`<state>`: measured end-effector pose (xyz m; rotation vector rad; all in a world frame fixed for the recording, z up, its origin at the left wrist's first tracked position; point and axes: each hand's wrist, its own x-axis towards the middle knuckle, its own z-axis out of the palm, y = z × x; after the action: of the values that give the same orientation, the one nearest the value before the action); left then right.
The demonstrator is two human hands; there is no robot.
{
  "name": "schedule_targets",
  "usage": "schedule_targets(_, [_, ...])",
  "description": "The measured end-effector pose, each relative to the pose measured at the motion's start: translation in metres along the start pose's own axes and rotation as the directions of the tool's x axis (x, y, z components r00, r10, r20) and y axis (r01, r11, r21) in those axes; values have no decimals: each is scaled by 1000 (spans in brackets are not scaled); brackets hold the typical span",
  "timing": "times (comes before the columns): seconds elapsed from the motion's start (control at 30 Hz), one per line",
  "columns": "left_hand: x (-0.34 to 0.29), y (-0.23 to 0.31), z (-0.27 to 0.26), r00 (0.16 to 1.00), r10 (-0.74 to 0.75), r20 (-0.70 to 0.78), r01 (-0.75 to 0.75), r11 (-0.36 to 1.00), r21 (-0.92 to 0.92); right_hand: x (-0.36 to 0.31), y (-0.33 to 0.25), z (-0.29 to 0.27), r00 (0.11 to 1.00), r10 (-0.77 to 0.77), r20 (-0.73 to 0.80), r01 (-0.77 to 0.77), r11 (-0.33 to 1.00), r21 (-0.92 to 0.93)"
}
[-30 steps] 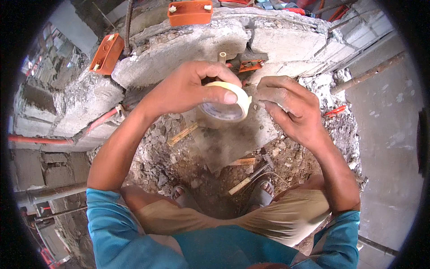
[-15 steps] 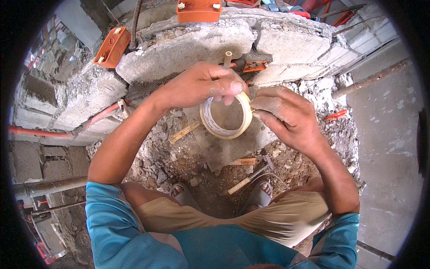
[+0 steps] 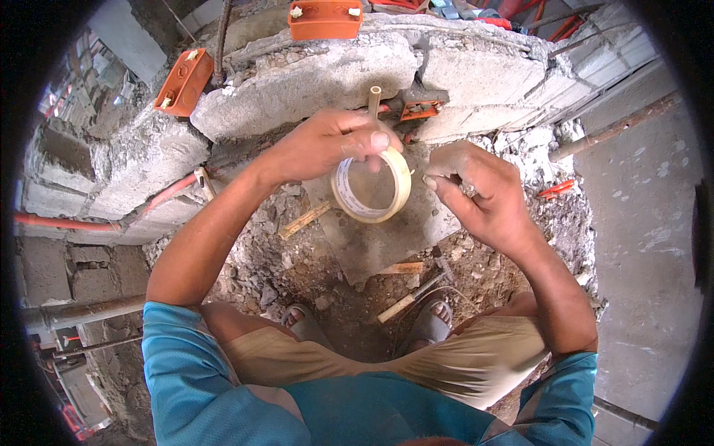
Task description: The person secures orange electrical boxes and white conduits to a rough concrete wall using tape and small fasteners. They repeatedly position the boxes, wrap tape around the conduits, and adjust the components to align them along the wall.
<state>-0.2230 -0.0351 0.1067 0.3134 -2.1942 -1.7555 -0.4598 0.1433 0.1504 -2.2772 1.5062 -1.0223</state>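
Note:
My left hand (image 3: 338, 145) grips a roll of pale yellow tape (image 3: 402, 189) by its upper rim, thumb on top and fingers inside the ring. A small loose end of tape sticks out from the roll's right side. Just right of it, apart from the roll, my right hand (image 3: 480, 189) is closed with thumb and forefinger drawn together. Whatever is between those fingertips is too small to make out. Behind my left hand a tan tube (image 3: 375, 100) stands upright; its lower end is hidden, so I cannot tell whether the hand touches it.
Orange electrical boxes (image 3: 325, 21) (image 3: 182, 82) sit along the broken block wall (image 3: 312, 78); another orange box (image 3: 421, 110) is set lower. A hammer (image 3: 398, 307) lies by my feet, near wood pieces (image 3: 305, 220). Red conduit (image 3: 67, 221) runs at left, and a rod (image 3: 617, 130) juts out right.
My right hand has come away from the tape roll, slightly to the right, leaving the short tape end showing. My left hand still holds the roll. The whole view has shifted slightly.

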Motion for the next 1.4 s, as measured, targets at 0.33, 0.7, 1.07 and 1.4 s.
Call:
schedule_targets(0.33, [-2,-72,47,938,-210,-276,103,928,-357,-23,38,49,757,492,429,-653,589,476])
schedule_targets(0.7, [-10,-119,66,831,-344,-437,359,932,-50,-80,114,68,974,188,127,-159,966,-205])
schedule_targets(1.07, [31,-126,54,913,-10,-408,279,746,605,-75,195,65,990,-139,31,139,887,-440])
schedule_targets(1.4, [113,-171,97,555,-223,-802,345,938,-23,-94,214,75,915,403,-25,-401,902,-160])
